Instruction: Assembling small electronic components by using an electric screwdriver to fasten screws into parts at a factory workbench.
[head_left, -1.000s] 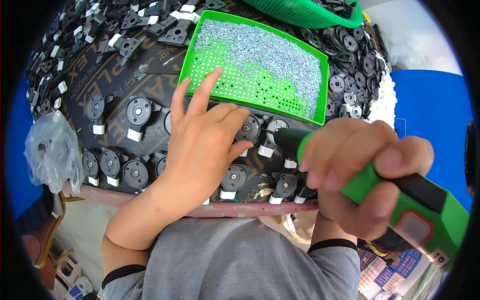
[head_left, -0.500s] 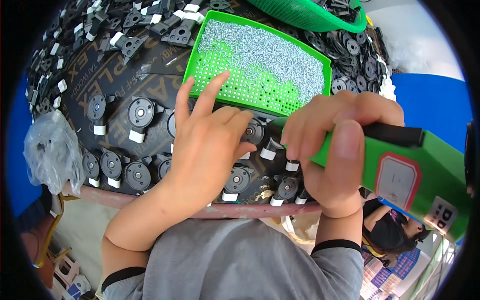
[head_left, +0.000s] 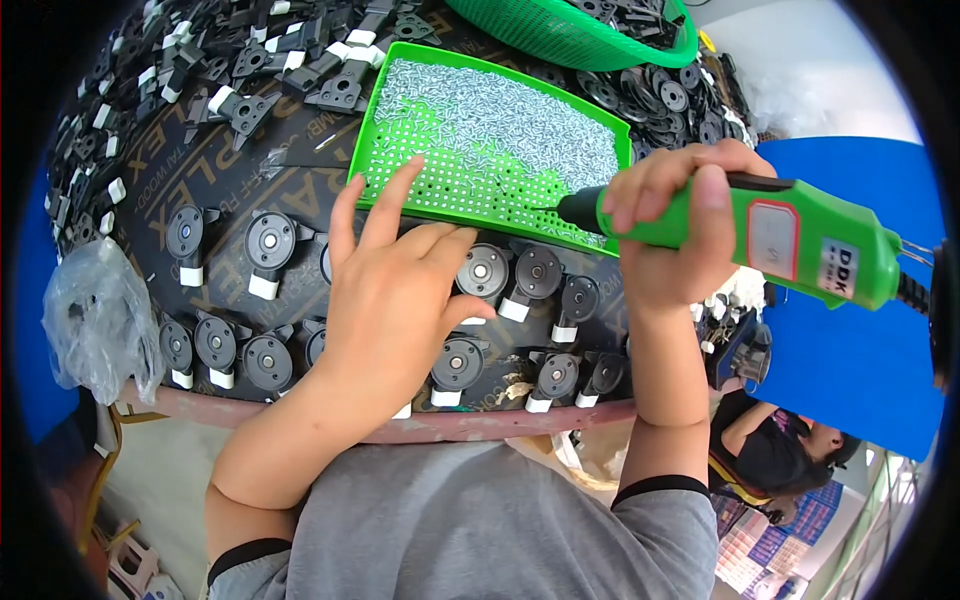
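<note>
My right hand (head_left: 672, 225) is wrapped round a green electric screwdriver (head_left: 812, 240) with a black nose. Its nose is over the near right part of a green perforated tray (head_left: 470, 192), and the thin bit points left towards the holes. Silvery screws (head_left: 510, 105) lie heaped across the tray's far side, with screws also standing in holes nearer me. My left hand (head_left: 385, 295) is palm down, two fingers stretched to the tray's near edge and the thumb apart. Beside its thumb sits a round black part (head_left: 483, 270); what lies beneath the palm is hidden.
Rows of round black parts with white ends (head_left: 270, 240) stand along the dark board. Black brackets (head_left: 245, 112) pile up at the far left, and black discs (head_left: 675, 95) lie below a green basket (head_left: 600, 42). A clear plastic bag (head_left: 100, 320) hangs at left; a person (head_left: 770, 440) is at lower right.
The screwdriver has swung farther away from me, and its nose has come from beside the round parts to over the tray. My left hand keeps its place and pose; the whole view has shifted slightly.
</note>
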